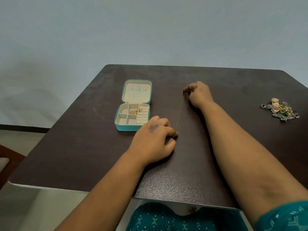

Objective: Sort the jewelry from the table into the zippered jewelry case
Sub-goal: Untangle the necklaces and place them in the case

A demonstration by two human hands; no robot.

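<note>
A thin gold chain [179,112] lies stretched straight on the dark table [233,90] between my two hands. My right hand [198,94] pinches its far end. My left hand [154,139] pinches its near end against the tabletop. The teal zippered jewelry case [133,129] lies open just left of the chain, its cream lid flat behind it. Small gold pieces [135,111] sit in one middle compartment. A pile of mixed jewelry [281,110] rests at the table's right side.
The table's near edge [66,186] runs above my lap. A pale wall stands behind the table. A wooden chair part [10,155] shows at the far left, below the table level.
</note>
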